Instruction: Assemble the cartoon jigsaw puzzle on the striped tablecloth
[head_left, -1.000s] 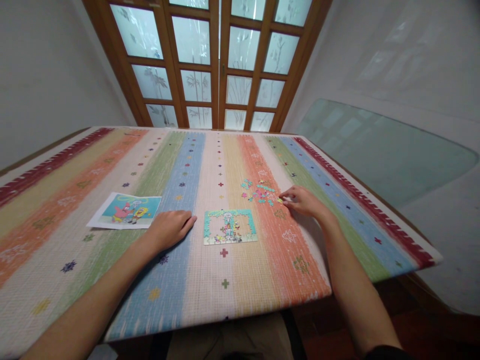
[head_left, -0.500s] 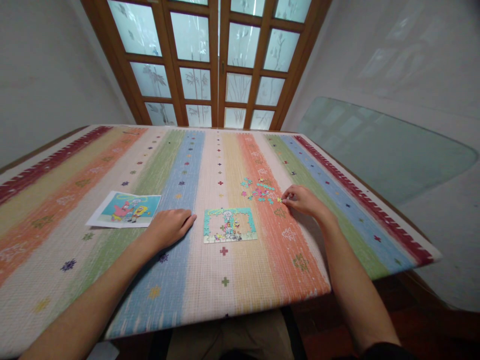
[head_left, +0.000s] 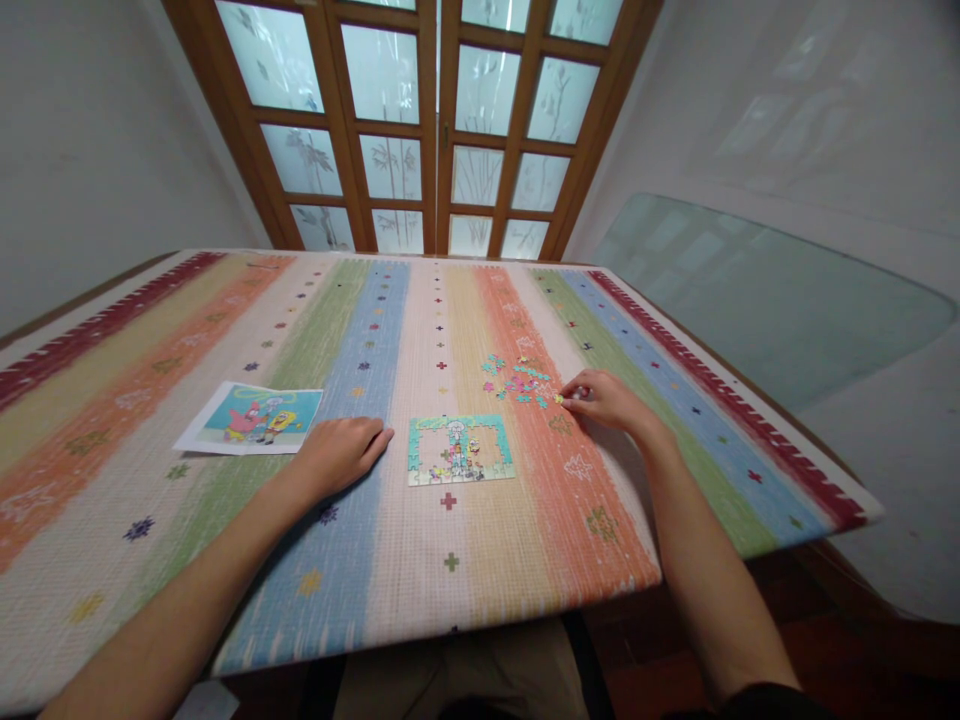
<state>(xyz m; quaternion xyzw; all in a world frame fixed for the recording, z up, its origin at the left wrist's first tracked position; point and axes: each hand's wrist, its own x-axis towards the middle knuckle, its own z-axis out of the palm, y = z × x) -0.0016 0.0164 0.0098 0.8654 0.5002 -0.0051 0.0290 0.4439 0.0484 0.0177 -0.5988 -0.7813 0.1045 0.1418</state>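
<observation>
The cloth (head_left: 420,560) is woven and looks dull and a bit rough. The picture (head_left: 255,418) is on thin, smooth paper. The puzzle (head_left: 456,452) looks like flat, smooth card, and so do the loose bits (head_left: 520,384). The doors (head_left: 427,120) are brown wood, and their panes (head_left: 380,76) are cloudy glass. The green panel (head_left: 772,270) looks smooth and shiny, like glass. The wall (head_left: 90,150) is plain and dull.
</observation>
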